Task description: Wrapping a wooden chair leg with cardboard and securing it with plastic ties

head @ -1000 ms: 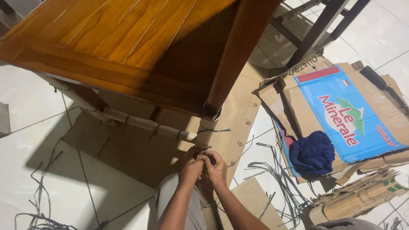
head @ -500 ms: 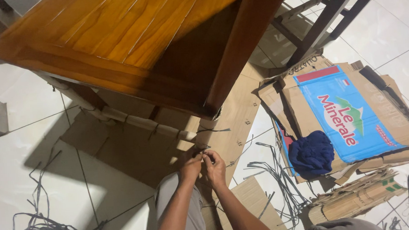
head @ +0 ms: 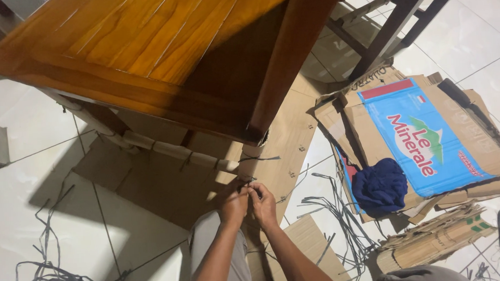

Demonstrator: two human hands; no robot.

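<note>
Pinching the dark strap (head: 250,181) with my left hand (head: 234,205) and right hand (head: 263,205); a slip could loosen the wrapped leg (head: 248,162) just above.

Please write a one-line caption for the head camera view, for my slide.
Both hands, left hand and right hand, work at the cardboard-wrapped leg of a wooden table.

Flattened blue cardboard box (head: 427,145) on white tile, dark blue cloth (head: 380,187) bunched on its near edge. Loose grey strapping (head: 55,272) — possibly plastic — scattered bottom left.
</note>
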